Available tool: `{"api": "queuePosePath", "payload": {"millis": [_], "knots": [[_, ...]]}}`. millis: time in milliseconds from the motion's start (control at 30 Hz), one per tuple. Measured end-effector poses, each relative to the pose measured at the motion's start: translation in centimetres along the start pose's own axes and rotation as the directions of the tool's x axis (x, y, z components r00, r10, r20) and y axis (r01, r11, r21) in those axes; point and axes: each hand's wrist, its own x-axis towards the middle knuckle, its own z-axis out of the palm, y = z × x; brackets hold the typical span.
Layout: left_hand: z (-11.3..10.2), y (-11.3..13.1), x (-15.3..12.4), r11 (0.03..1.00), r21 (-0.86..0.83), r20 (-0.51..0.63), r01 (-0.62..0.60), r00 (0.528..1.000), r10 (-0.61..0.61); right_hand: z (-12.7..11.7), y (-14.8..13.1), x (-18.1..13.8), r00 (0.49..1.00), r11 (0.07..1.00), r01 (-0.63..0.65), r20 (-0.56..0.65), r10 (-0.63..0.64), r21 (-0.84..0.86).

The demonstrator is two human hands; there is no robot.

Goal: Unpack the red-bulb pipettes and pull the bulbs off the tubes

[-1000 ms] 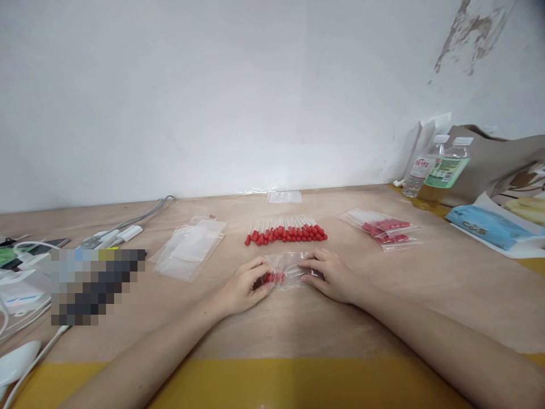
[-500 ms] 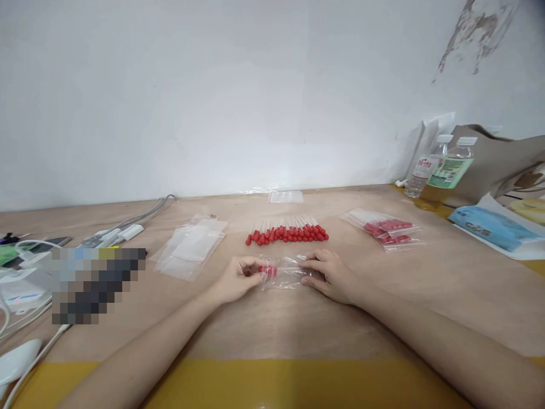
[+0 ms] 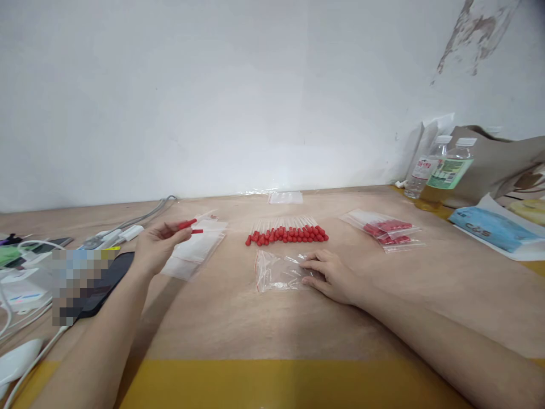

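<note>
Between the fingers of my left hand (image 3: 159,241) are at least two glass droppers (image 3: 187,224) with red rubber bulbs, thin tips pointing right. The hand is closed on them, raised above the left pile of clear zip bags (image 3: 200,247). My right hand (image 3: 330,275) rests on the table, thumb and fingers holding the right end of a flat clear plastic bag (image 3: 279,275); no red bulbs show inside it. Just beyond the bag lies a row of several red-bulbed droppers (image 3: 293,232), bulbs toward me, tips toward the wall.
On the right lie zip bags with red-bulbed droppers (image 3: 389,230), a blue tissue pack (image 3: 489,224), and two bottles (image 3: 451,165) near a paper bag (image 3: 498,159). A small clear bag (image 3: 285,197) sits by the wall. Cables (image 3: 140,218) and a phone (image 3: 106,284) occupy the left.
My left hand has left the flat bag and moved left and up with the red-bulbed droppers. The red bulbs no longer show at the bag's left end. My right hand stays put.
</note>
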Motion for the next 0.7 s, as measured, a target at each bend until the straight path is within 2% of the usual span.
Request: {"api": "queuePosePath", "payload": {"millis": [67,133,233,367,500,700], "knots": [[1.7,-0.4,0.1,0.991,0.080,-0.156,-0.106,0.981,0.118,0.0,0.0,0.0,1.000,1.000,-0.001,-0.002,0.001,0.001],[4.0,-1.1,0.1,0.963,0.178,-0.171,-0.202,0.957,0.233,-0.1,0.0,0.0,1.000,1.000,0.002,-0.007,-0.002,0.003],[7.2,-2.4,0.1,0.904,0.262,-0.034,-0.337,0.933,0.358,-0.1,0.0,0.0,1.000,1.000,0.017,-0.012,-0.017,0.002],[9.5,-3.8,-0.4,0.841,0.338,0.142,-0.423,0.906,0.398,-0.1,0.0,0.0,1.000,1.000,0.017,-0.009,-0.017,0.005],[10.4,-4.0,-1.2,0.884,0.307,0.206,-0.353,0.931,0.300,-0.1,-0.1,-0.1,1.000,1.000,0.007,0.000,-0.007,0.004],[11.0,-3.8,-1.3,0.973,0.189,0.149,-0.136,0.983,0.109,-0.3,-0.2,-0.1,1.000,1.000,0.020,-0.003,-0.020,-0.005]]}}
